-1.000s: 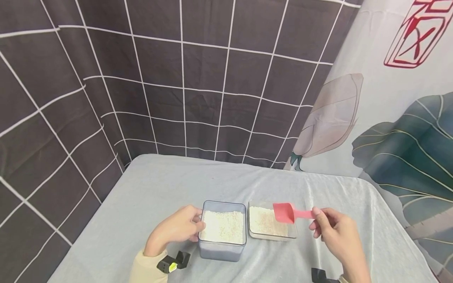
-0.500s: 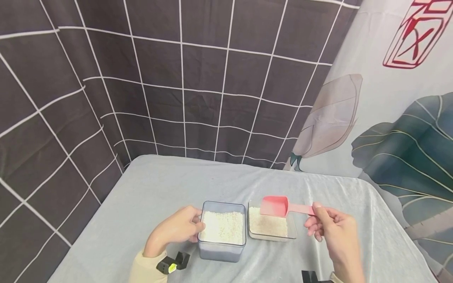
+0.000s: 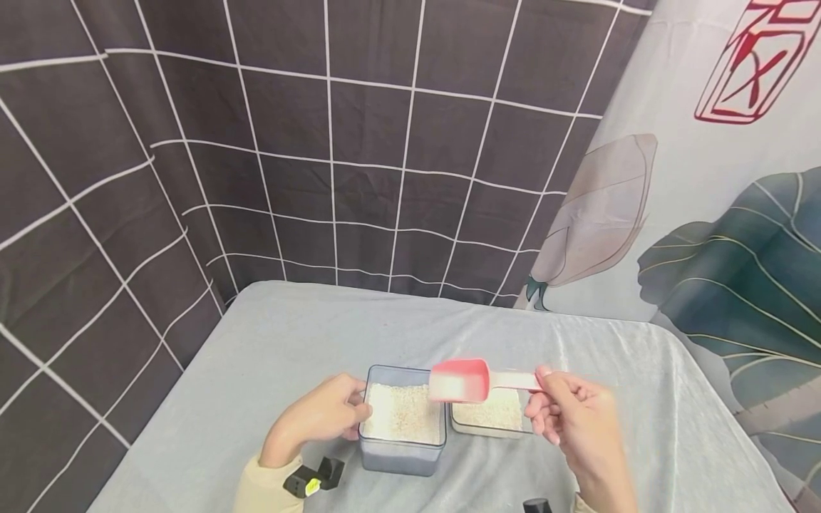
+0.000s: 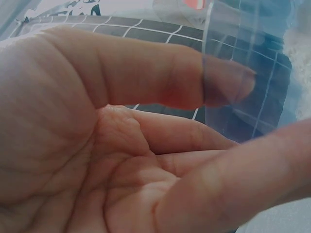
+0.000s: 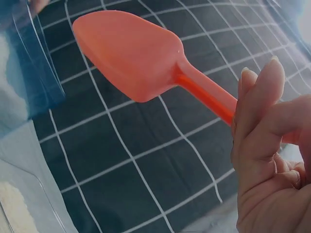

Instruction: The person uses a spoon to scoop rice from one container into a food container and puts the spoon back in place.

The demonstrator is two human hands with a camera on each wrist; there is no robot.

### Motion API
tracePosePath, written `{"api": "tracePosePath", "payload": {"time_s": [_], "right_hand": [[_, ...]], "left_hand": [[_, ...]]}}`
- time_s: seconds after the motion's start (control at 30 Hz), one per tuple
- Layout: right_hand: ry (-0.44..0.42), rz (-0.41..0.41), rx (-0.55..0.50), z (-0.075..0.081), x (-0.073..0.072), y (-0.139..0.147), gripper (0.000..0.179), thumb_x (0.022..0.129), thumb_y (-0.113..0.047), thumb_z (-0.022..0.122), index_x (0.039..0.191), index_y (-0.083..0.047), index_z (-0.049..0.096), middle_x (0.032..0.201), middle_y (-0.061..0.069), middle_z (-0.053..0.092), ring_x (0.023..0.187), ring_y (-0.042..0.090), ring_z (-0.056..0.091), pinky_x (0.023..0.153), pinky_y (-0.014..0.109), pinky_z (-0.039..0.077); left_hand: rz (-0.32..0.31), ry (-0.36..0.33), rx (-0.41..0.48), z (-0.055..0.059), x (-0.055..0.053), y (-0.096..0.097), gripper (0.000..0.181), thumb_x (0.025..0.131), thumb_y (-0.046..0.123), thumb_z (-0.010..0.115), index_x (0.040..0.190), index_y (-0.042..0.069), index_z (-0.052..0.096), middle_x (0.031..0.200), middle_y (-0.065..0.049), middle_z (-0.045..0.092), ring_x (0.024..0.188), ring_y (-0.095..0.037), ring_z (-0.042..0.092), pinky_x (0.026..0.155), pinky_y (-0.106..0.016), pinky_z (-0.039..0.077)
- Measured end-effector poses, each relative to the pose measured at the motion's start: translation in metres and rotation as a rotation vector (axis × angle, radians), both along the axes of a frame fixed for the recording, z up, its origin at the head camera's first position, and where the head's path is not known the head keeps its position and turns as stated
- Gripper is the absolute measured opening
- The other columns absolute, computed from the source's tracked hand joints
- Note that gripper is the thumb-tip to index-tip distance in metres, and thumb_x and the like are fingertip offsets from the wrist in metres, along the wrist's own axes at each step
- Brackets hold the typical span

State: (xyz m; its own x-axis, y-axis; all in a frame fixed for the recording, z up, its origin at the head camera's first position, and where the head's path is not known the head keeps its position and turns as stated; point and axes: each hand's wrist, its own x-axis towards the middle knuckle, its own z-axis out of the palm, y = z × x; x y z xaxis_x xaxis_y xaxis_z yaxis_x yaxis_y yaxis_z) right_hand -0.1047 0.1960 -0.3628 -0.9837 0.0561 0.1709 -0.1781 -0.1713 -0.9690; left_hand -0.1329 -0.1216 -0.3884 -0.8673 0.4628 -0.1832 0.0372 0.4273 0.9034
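Note:
A blue-tinted clear container (image 3: 403, 456), largely filled with white rice-like grains (image 3: 400, 417), stands on the table. At its left wall my left hand (image 3: 327, 410) pinches the rim, and the thumb tip (image 4: 231, 82) shows through the clear plastic in the left wrist view. My right hand (image 3: 580, 417) grips the handle of a pink scoop (image 3: 471, 377), held roughly level above the gap between the containers, its front edge over the blue one. Pale, blurred matter lies in the scoop's bowl. Beneath it, a lower clear container (image 3: 487, 430) holds similar grains and is partly hidden.
Both containers rest side by side on a table with a pale grey-blue cloth (image 3: 308, 328). Dark gridded fabric (image 3: 365, 192) hangs behind and to the left. A printed light curtain (image 3: 673, 235) hangs on the right.
My right hand has carried the scoop left, from over the lower clear container to the right edge of the blue one. The left hand and both containers have stayed put.

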Motion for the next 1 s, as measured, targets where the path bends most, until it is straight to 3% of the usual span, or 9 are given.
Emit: {"api": "tracePosePath", "payload": {"time_s": [0.2, 0.43, 0.77, 1.0], "right_hand": [[-0.04, -0.055, 0.157, 0.001, 0.002, -0.02, 0.031, 0.09, -0.012, 0.057, 0.071, 0.012, 0.06, 0.048, 0.009, 0.057, 0.033, 0.015, 0.05, 0.024, 0.024, 0.034], [0.007, -0.01, 0.24, -0.002, 0.005, -0.044, 0.032, 0.091, -0.012, 0.055, 0.073, 0.013, 0.06, 0.05, 0.01, 0.058, 0.032, 0.017, 0.049, 0.024, 0.027, 0.035], [-0.005, -0.073, 0.396, -0.004, 0.01, -0.066, 0.025, 0.088, -0.018, 0.06, 0.07, -0.002, 0.063, 0.048, 0.004, 0.058, 0.03, 0.015, 0.045, 0.026, 0.024, 0.036], [-0.009, -0.103, 0.487, -0.007, 0.011, -0.083, 0.023, 0.087, -0.01, 0.062, 0.063, -0.009, 0.061, 0.045, 0.002, 0.055, 0.029, 0.011, 0.043, 0.026, 0.021, 0.035]], "left_hand": [[-0.006, 0.008, 0.0, -0.001, -0.001, -0.001, 0.035, 0.084, 0.002, 0.051, 0.113, -0.016, 0.052, 0.093, -0.02, 0.064, 0.074, -0.024, 0.065, 0.06, -0.031, 0.058], [-0.008, 0.007, 0.007, -0.002, -0.001, -0.001, 0.034, 0.084, 0.001, 0.051, 0.113, -0.016, 0.052, 0.094, -0.019, 0.063, 0.076, -0.026, 0.065, 0.06, -0.03, 0.058], [0.002, 0.008, -0.008, -0.003, 0.0, 0.0, 0.039, 0.085, 0.002, 0.051, 0.117, -0.02, 0.046, 0.097, -0.023, 0.062, 0.075, -0.026, 0.065, 0.06, -0.031, 0.058], [0.0, 0.013, -0.013, -0.002, -0.001, -0.001, 0.04, 0.085, 0.002, 0.051, 0.118, -0.02, 0.046, 0.096, -0.022, 0.062, 0.075, -0.026, 0.065, 0.06, -0.03, 0.058]]}}
